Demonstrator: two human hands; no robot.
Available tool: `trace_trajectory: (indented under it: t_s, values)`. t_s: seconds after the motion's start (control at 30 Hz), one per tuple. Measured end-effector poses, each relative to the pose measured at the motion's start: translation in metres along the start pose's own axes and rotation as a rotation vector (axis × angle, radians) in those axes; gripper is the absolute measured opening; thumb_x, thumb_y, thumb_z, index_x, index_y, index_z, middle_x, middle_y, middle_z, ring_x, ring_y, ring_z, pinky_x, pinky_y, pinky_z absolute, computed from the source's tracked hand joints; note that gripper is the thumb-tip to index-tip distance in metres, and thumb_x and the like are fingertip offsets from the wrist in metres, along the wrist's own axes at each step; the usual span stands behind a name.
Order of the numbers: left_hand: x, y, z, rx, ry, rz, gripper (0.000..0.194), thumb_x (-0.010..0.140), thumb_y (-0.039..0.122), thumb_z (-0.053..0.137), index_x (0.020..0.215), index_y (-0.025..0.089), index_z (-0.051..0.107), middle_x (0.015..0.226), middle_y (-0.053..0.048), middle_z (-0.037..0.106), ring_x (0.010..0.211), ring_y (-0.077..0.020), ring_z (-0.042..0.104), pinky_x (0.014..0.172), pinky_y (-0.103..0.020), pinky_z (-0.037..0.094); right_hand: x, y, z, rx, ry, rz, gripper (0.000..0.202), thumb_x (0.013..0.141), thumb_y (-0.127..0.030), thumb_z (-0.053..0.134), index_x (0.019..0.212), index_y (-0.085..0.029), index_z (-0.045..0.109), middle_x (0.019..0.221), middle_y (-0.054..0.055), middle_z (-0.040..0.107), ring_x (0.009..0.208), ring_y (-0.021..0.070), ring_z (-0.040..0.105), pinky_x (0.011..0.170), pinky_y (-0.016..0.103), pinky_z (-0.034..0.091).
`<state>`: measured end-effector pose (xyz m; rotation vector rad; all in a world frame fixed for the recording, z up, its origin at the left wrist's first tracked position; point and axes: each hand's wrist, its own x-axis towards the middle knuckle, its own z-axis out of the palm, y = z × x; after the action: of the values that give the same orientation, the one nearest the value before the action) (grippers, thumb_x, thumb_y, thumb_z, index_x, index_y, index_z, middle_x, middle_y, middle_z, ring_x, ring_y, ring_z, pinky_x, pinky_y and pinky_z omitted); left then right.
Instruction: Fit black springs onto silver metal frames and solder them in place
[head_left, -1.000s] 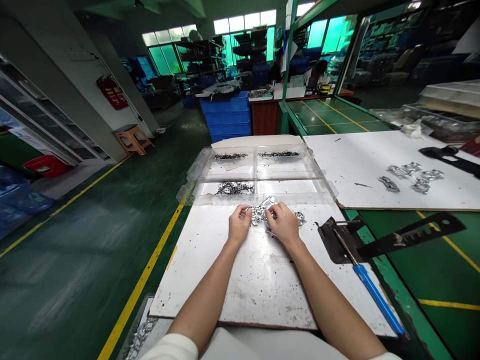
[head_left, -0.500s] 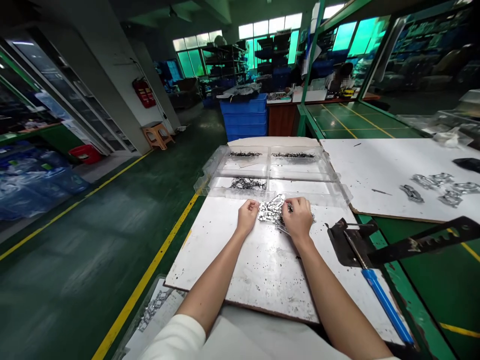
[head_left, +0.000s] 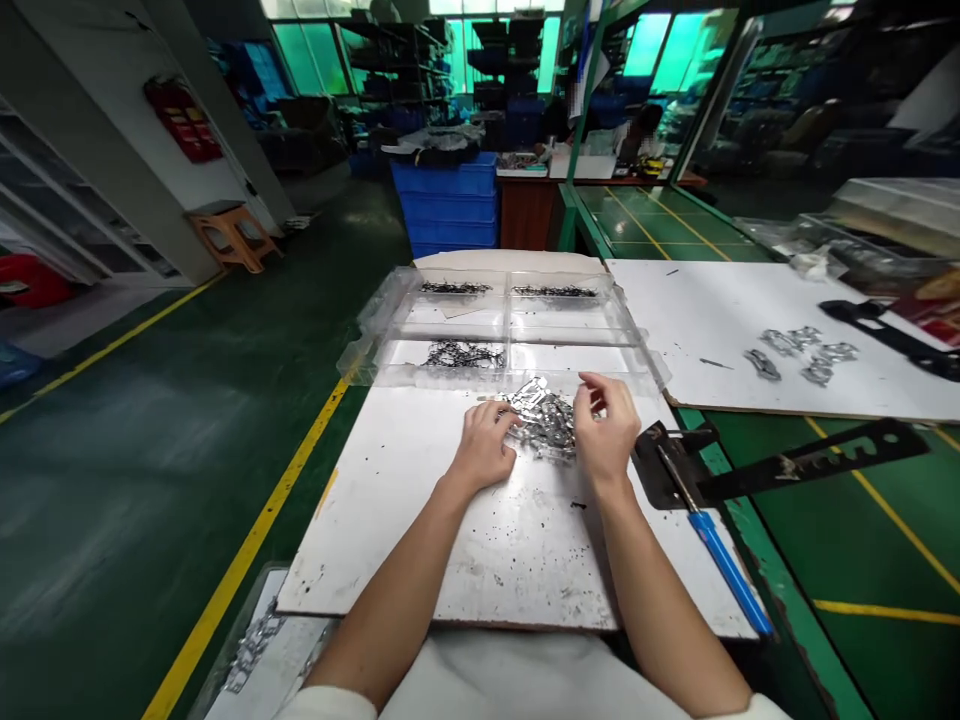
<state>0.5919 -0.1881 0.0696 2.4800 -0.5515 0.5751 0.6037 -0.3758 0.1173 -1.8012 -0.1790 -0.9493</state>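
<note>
A heap of shiny silver metal plates with cut-outs (head_left: 551,425) lies on the white board (head_left: 420,510) between my hands. At its left side is my left hand (head_left: 484,447), fingers curved and apart, fingertips touching the edge of the heap. Close by on the right is my right hand (head_left: 609,430), its fingers loosely bent with a gap between thumb and forefinger; nothing shows in it. One flat silver plate (head_left: 531,393) lies at the heap's far left edge. Small dark specks are scattered over the board.
Beyond the heap, a clear divided plastic tray (head_left: 507,325) holds thin black pieces (head_left: 465,354). To the right are a black metal bracket with a long arm (head_left: 817,465) and a blue-handled tool (head_left: 727,570). More silver plates (head_left: 799,350) lie on the right-hand board. Blue crates (head_left: 450,205) stand ahead.
The silver plate held between both hands is now down on the heap. My hands have moved apart, and the left fingers have spread. The view has shifted rightward and down.
</note>
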Motion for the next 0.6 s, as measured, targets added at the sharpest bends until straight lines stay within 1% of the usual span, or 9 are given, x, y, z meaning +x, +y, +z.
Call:
trace_trajectory:
  t_s: [0.07,0.13,0.2,0.27,0.33,0.4,0.47,0.53,0.6]
  values:
    - [0.002,-0.001,0.0,0.048,-0.02,-0.025,0.037,0.068,0.007,0.056,0.101,0.021,0.065,0.129,-0.012,0.057,0.128,-0.0321,0.046,0.11,-0.052,0.031,-0.014,-0.018,-0.028,0.206,0.064,0.245,0.023,0.09,-0.037,0.06,0.101,-0.018,0.069,0.075,0.003,0.06,0.061,0.0147,0.051,0.057,0.029,0.044]
    - [0.004,-0.004,0.001,0.049,-0.013,-0.042,0.023,0.075,0.013,0.058,0.096,0.021,0.065,0.13,-0.012,0.057,0.128,-0.0329,0.047,0.108,-0.053,0.032,-0.037,-0.025,-0.06,0.43,0.096,0.555,0.027,0.088,-0.042,0.065,0.094,-0.017,0.068,0.063,-0.001,0.054,0.047,0.0096,0.042,0.044,0.024,0.033]
    - [0.007,-0.006,0.001,0.024,0.012,-0.049,0.013,0.08,0.02,0.06,0.092,0.02,0.065,0.129,-0.012,0.058,0.125,-0.0332,0.049,0.106,-0.054,0.034,-0.062,-0.022,-0.093,0.573,0.205,0.886,0.028,0.088,-0.041,0.065,0.093,-0.014,0.067,0.061,-0.002,0.053,0.043,0.0075,0.04,0.038,0.02,0.028]
    - [0.01,-0.006,0.002,-0.016,0.04,-0.04,0.01,0.081,0.024,0.062,0.09,0.021,0.064,0.128,-0.012,0.059,0.122,-0.033,0.05,0.103,-0.053,0.035,-0.081,-0.012,-0.126,0.71,0.37,1.217,0.026,0.093,-0.036,0.056,0.093,-0.012,0.065,0.056,-0.004,0.048,0.039,0.0068,0.038,0.034,0.019,0.026]
    - [0.012,-0.006,0.003,-0.067,0.05,-0.014,0.008,0.08,0.024,0.063,0.088,0.021,0.064,0.126,-0.011,0.061,0.12,-0.0323,0.052,0.102,-0.052,0.036,-0.092,-0.002,-0.154,0.846,0.53,1.461,0.028,0.097,-0.033,0.048,0.098,-0.009,0.064,0.055,-0.005,0.047,0.038,0.0062,0.037,0.032,0.018,0.028]
    - [0.013,-0.006,0.004,-0.11,0.017,0.016,0.008,0.08,0.024,0.064,0.088,0.021,0.064,0.125,-0.01,0.062,0.119,-0.0322,0.052,0.101,-0.052,0.037,-0.094,0.006,-0.173,0.95,0.645,1.57,0.033,0.1,-0.034,0.045,0.107,-0.007,0.062,0.055,-0.006,0.047,0.037,0.0056,0.037,0.032,0.016,0.029]
    - [0.013,-0.006,0.004,-0.13,-0.04,0.033,0.01,0.08,0.028,0.066,0.088,0.022,0.065,0.127,-0.01,0.061,0.121,-0.0331,0.051,0.102,-0.054,0.036,-0.093,0.013,-0.183,0.996,0.704,1.603,0.036,0.101,-0.036,0.046,0.113,-0.006,0.061,0.053,-0.008,0.045,0.035,0.0053,0.037,0.031,0.015,0.029]
    - [0.012,-0.008,0.002,-0.138,-0.095,0.048,0.013,0.082,0.033,0.067,0.089,0.022,0.066,0.13,-0.009,0.06,0.124,-0.034,0.048,0.104,-0.057,0.033,-0.091,0.018,-0.186,0.996,0.721,1.621,0.035,0.102,-0.034,0.045,0.115,-0.006,0.06,0.051,-0.009,0.043,0.034,0.005,0.037,0.031,0.014,0.029]
    - [0.01,-0.011,-0.001,-0.15,-0.124,0.066,0.014,0.083,0.035,0.068,0.087,0.022,0.065,0.131,-0.009,0.059,0.126,-0.0339,0.047,0.106,-0.057,0.031,-0.089,0.021,-0.183,0.978,0.724,1.625,0.031,0.102,-0.028,0.042,0.116,-0.006,0.059,0.051,-0.009,0.045,0.034,0.0046,0.038,0.032,0.013,0.031]
